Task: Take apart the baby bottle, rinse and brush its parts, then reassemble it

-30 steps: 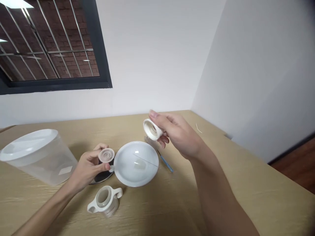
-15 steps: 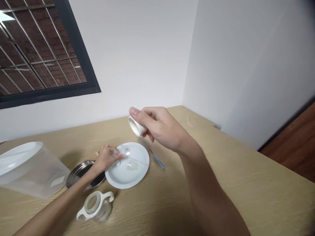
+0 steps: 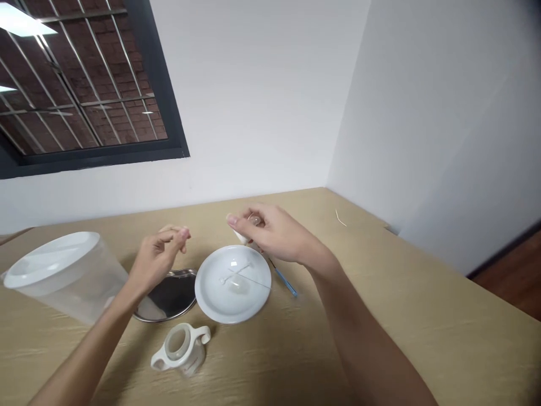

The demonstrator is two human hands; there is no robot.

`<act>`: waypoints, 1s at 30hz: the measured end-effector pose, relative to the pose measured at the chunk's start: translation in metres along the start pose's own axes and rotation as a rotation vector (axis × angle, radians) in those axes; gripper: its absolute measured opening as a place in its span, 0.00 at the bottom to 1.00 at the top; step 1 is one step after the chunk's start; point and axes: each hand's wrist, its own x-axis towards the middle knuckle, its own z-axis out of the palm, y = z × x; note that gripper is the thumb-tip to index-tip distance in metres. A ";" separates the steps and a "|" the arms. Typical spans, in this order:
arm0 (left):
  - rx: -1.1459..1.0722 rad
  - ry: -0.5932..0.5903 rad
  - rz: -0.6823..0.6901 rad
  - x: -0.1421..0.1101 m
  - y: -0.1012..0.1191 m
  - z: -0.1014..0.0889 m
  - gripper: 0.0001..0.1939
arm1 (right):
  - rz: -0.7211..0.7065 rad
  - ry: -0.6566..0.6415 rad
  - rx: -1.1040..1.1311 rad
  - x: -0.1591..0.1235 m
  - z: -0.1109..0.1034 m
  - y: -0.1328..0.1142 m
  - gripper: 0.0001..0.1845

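Note:
My right hand (image 3: 274, 231) is closed round a small white bottle collar (image 3: 242, 235) with a see-through domed part (image 3: 255, 220) showing between the fingers, held above the far rim of a white plate (image 3: 207, 301). On the plate lie a thin white stick with pale ends (image 3: 236, 273), a fine straight rod (image 3: 256, 281) and a translucent piece (image 3: 239, 286). My left hand (image 3: 163, 254) hovers over a shiny metal tray (image 3: 173, 296), its thumb and fingers drawn together; I see nothing in them. A two-handled white baby bottle (image 3: 183, 347), without a top, stands at the front.
A large translucent tub with a white lid (image 3: 54, 259) stands at the left. A blue-handled slim brush (image 3: 286, 282) lies right of the plate. Farther right is a bent pale strip (image 3: 340, 218). Walls and a barred window (image 3: 84, 84) border the wooden table (image 3: 380, 316).
My left hand has lifted off the plate and moved left; the thin stick now lies across the plate. My right hand has turned the collar, so its hollow side no longer faces me.

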 end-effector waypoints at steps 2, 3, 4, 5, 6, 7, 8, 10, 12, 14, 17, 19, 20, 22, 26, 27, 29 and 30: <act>-0.058 -0.005 0.064 -0.003 0.012 -0.015 0.30 | 0.004 -0.073 -0.059 0.005 0.006 0.004 0.23; -0.056 -0.066 0.102 -0.005 0.018 -0.020 0.28 | 0.003 -0.106 -0.081 0.007 0.010 0.007 0.23; -0.029 -0.137 0.132 -0.007 0.022 -0.024 0.23 | 0.006 -0.133 -0.093 0.009 0.013 0.009 0.23; 0.021 -0.191 0.144 -0.010 0.025 -0.025 0.18 | 0.015 -0.150 -0.096 0.011 0.017 0.011 0.25; 0.089 -0.224 0.144 -0.012 0.027 -0.024 0.20 | 0.027 -0.161 -0.094 0.013 0.021 0.013 0.27; 0.151 -0.231 0.148 -0.014 0.028 -0.022 0.29 | 0.038 -0.164 -0.086 0.015 0.026 0.015 0.29; 0.205 -0.228 0.158 -0.015 0.027 -0.017 0.36 | 0.046 -0.160 -0.078 0.016 0.031 0.017 0.31; 0.265 -0.219 0.198 -0.017 0.024 -0.006 0.39 | 0.041 -0.137 -0.074 0.019 0.041 0.020 0.33; 0.275 -0.206 0.239 -0.016 0.018 0.005 0.35 | 0.034 -0.136 -0.080 0.022 0.051 0.023 0.32; 0.250 -0.187 0.277 -0.014 0.013 0.013 0.25 | 0.042 -0.136 -0.086 0.023 0.058 0.024 0.31; 0.190 -0.178 0.309 -0.010 0.004 0.021 0.16 | 0.077 -0.127 -0.095 0.025 0.061 0.022 0.33; 0.168 -0.198 0.286 -0.008 -0.003 0.024 0.15 | 0.094 -0.150 -0.144 0.025 0.058 0.021 0.33; 0.160 -0.210 0.264 -0.007 -0.006 0.025 0.15 | 0.090 -0.171 -0.177 0.024 0.055 0.021 0.31; 0.134 -0.245 0.222 -0.006 -0.012 0.028 0.16 | 0.055 -0.197 -0.241 0.024 0.048 0.023 0.25; 0.064 -0.305 0.186 -0.004 -0.019 0.032 0.18 | -0.007 -0.208 -0.294 0.024 0.041 0.030 0.20; 0.054 -0.309 0.186 -0.004 -0.019 0.033 0.17 | -0.006 -0.220 -0.300 0.024 0.041 0.032 0.20; 0.040 -0.316 0.195 -0.004 -0.018 0.033 0.16 | 0.000 -0.242 -0.313 0.024 0.040 0.032 0.17; 0.029 -0.323 0.203 -0.004 -0.017 0.034 0.15 | 0.003 -0.251 -0.319 0.024 0.039 0.032 0.16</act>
